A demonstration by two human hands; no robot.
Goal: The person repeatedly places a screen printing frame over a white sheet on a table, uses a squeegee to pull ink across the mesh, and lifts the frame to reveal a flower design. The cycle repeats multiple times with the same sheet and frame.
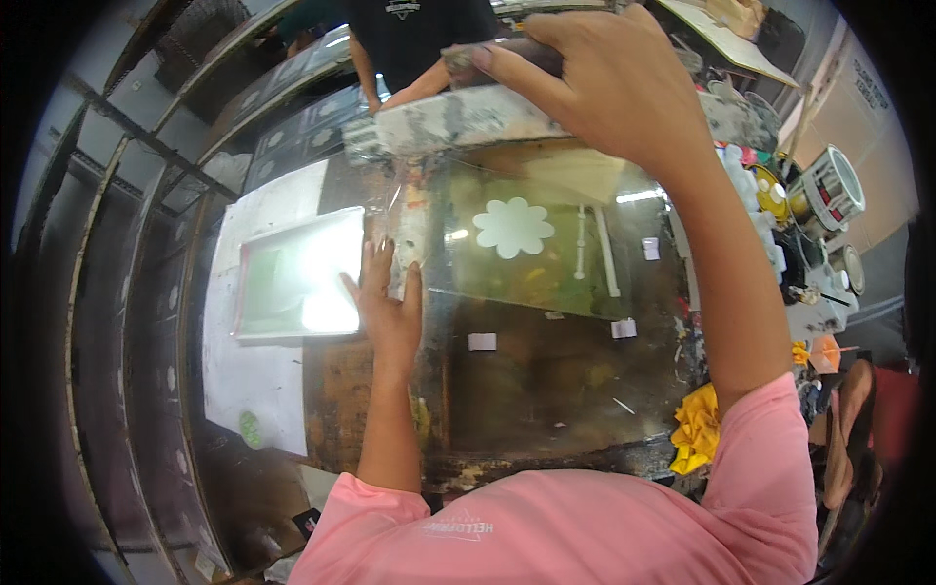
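My right hand (624, 83) reaches to the far side, its fingers wrapped around a dark, worn block (507, 60) above a pale, paint-smeared bar (468, 119). Most of the block hides behind the hand. My left hand (390, 307) has its fingers spread over a stained strip at mid-table, holding nothing. Just left of it lies a shiny, pale-rimmed rectangular panel (258, 292) with a greenish face. Between my arms, below the bar, spans a see-through greenish sheet (546, 283) bearing a white flower shape (513, 228) and two narrow white strips (606, 252).
White paper (263, 390) covers the table's left side. Small white pieces (483, 342) lie on the dark tabletop (546, 409). A yellow cloth (696, 429) rests by my right elbow. Cans (829, 190) and bottles crowd the right. Metal racks stand left; another person (419, 49) stands opposite.
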